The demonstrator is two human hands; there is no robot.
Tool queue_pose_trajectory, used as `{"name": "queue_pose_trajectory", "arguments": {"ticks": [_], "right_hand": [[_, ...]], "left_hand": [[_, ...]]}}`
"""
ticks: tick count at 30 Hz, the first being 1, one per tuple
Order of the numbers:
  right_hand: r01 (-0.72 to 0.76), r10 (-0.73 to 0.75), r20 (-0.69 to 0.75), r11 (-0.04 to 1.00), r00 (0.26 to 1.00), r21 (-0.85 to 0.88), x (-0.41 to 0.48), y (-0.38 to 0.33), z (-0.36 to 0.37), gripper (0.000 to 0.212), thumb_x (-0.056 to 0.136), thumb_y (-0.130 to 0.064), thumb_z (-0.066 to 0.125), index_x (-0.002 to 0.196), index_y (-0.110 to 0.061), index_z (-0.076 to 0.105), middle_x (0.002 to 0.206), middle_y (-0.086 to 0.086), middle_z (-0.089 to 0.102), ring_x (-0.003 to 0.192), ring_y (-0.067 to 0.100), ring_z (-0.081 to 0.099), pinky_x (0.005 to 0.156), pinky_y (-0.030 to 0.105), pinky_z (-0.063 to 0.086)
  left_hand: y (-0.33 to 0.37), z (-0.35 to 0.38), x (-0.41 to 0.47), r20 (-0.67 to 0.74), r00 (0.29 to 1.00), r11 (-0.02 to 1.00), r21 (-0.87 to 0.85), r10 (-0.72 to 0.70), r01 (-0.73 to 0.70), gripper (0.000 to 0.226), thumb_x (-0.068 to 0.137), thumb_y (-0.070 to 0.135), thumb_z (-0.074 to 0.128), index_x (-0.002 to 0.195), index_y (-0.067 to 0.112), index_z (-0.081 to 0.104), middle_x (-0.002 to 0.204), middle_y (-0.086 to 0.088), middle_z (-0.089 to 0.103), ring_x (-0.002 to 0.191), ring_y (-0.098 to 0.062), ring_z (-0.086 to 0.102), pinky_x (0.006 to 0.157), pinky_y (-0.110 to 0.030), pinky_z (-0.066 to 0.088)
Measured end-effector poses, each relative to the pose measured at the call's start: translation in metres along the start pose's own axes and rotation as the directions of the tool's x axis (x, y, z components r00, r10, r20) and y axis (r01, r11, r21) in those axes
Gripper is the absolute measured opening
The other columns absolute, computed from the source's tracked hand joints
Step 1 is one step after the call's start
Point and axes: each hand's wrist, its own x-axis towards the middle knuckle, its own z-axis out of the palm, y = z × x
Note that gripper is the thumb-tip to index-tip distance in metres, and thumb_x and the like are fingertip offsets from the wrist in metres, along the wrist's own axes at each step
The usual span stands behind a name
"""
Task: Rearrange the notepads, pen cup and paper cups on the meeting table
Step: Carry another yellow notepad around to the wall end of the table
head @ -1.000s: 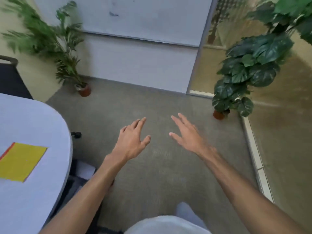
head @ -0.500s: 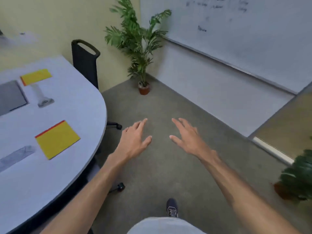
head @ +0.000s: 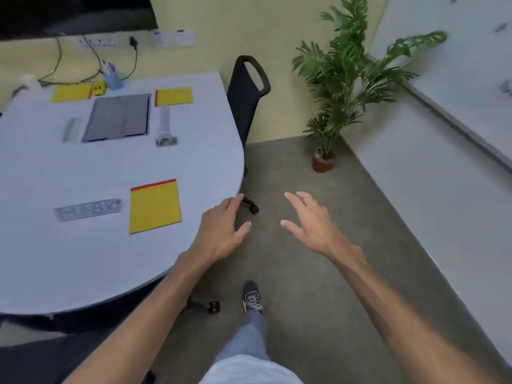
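Three yellow notepads with red edges lie on the pale meeting table (head: 69,259): the nearest notepad (head: 154,206) by the table's right edge, a far right notepad (head: 174,96) and a far left notepad (head: 72,92). A blue pen cup (head: 113,79) with pens stands at the back. Stacks of paper cups lie on their sides: a right stack (head: 165,127), a left stack (head: 71,130) and a near one in a printed sleeve (head: 88,209). My left hand (head: 221,231) hovers with straight fingers over the table's right rim, empty. My right hand (head: 313,223) hangs spread above the carpet, empty.
A grey panel (head: 119,117) sits flush in the table's middle. A black chair (head: 248,87) stands at the table's far right. A potted palm (head: 329,106) is in the corner, with a whiteboard (head: 457,59) on the right wall. Cables and sockets (head: 97,42) line the back wall.
My view has swung left from the corner and plants to the table, bringing the notepads, cups and pen cup into sight. Both hands stay spread and empty; the left now reaches the table's edge.
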Motion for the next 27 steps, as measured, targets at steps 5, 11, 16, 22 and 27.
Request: {"name": "queue_pose_trajectory", "arguments": {"ticks": [5,11,16,22,27], "right_hand": [[0.125,-0.121,0.101,0.991,0.988,-0.037,0.11,-0.016,0.002,0.07,0.098,-0.044,0.053,0.157,-0.022,0.021,0.161,0.01,0.021,0.148,0.028,0.024,0.117,0.05,0.027],[0.279,-0.266,0.255,0.96,0.93,-0.015,0.23,-0.06,0.013,0.07,0.099,-0.045,0.052,0.157,-0.022,0.02,0.16,0.007,0.024,0.147,0.026,0.027,0.117,0.051,0.027],[0.418,-0.384,0.365,0.908,0.848,-0.016,0.298,-0.11,0.034,0.07,0.1,-0.046,0.05,0.157,-0.021,0.019,0.162,0.008,0.022,0.147,0.027,0.027,0.118,0.051,0.027],[0.597,-0.505,0.498,0.801,0.705,-0.033,0.354,-0.174,0.071,0.069,0.1,-0.045,0.052,0.157,-0.021,0.021,0.159,0.01,0.026,0.144,0.029,0.032,0.114,0.049,0.031],[0.67,-0.545,0.582,0.743,0.604,0.0,0.391,-0.208,0.107,0.069,0.098,-0.042,0.055,0.156,-0.018,0.024,0.157,0.013,0.029,0.142,0.031,0.034,0.112,0.049,0.031]], "left_hand": [[-0.05,-0.005,0.061,-0.059,0.986,0.987,-0.055,-0.153,0.15,0.069,0.095,0.044,0.053,0.154,0.02,0.028,0.156,-0.007,0.038,0.139,-0.028,0.042,0.113,-0.045,0.034],[-0.117,-0.023,0.106,-0.086,0.935,0.934,-0.142,-0.343,0.329,0.068,0.097,0.042,0.053,0.154,0.016,0.028,0.155,-0.007,0.04,0.138,-0.027,0.042,0.111,-0.042,0.036],[-0.162,-0.037,0.113,-0.132,0.859,0.863,-0.194,-0.494,0.466,0.068,0.097,0.039,0.055,0.154,0.014,0.029,0.154,-0.009,0.041,0.136,-0.029,0.044,0.109,-0.04,0.036],[-0.206,-0.038,0.092,-0.161,0.695,0.692,-0.389,-0.701,0.608,0.081,0.096,0.041,0.058,0.158,0.019,0.012,0.16,-0.007,0.032,0.142,-0.027,0.038,0.106,-0.04,0.033],[-0.226,-0.019,0.079,-0.064,0.547,0.485,-0.558,-0.834,0.674,0.097,0.091,0.049,0.062,0.158,0.027,-0.005,0.165,-0.002,0.019,0.149,-0.024,0.025,0.114,-0.05,0.031]]}}
